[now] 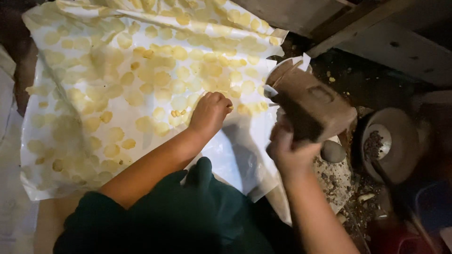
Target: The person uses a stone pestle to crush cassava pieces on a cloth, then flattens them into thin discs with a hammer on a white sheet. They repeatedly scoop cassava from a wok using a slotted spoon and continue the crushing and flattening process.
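A big white plastic sheet (235, 155) lies spread out flat, and nearly all of it is dotted with thin, round yellowish slices (141, 84) laid side by side. Only the corner of the sheet nearest the person is bare.

The left hand (209, 113) rests on the sheet at the edge of the slices, knuckles up, its fingers curled in tight around something small; I cannot tell what, since the hand hides it. A few small pieces (177, 113) lie on the sheet just beside that hand.

The right hand (292, 150) is up off the sheet, past its right edge, with the fingers wrapped around a brown boxy container (313, 106). The container is tilted, its open mouth turned toward the sheet and hanging over the sheet's right border.

Off the sheet, further right than the container, a grey stone (333, 151) sits on a littered floor, and beyond it stands a dark round pan (400, 146) with a smaller bowl (376, 141) of dark bits inside it. The person's dark green garment (188, 211) fills the near side below the sheet.
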